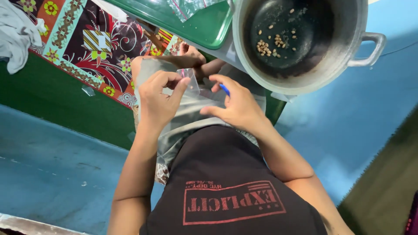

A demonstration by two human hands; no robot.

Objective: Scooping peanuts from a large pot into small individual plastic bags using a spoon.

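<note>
Pinching the upper corner of a small clear plastic bag (190, 80), the left hand (157, 102) has thumb and forefinger closed together on the film, its other fingers curled loosely behind. The bag stands just in front of the near rim of the large round grey metal pot (300, 41), over the person's lap. The right hand (237, 104) sits just beside the bag, on the side nearer the pot; its fingers are bent together around a short blue object (224, 89), of which only the tip shows, so its kind cannot be told. Whether this hand touches the bag cannot be told.

Inside the pot, a small scatter of pale seeds (272, 43) lies on the dark bottom, well apart from the wall. The pot's looped side handle (370, 50) juts out over the blue floor (361, 117). A green plastic tray (191, 21) lies against the pot's far-left rim, bearing a crumpled clear bag (187, 6). A patterned floral cloth (87, 43) spreads left of the tray. Open floor lies on both sides of the arms.
</note>
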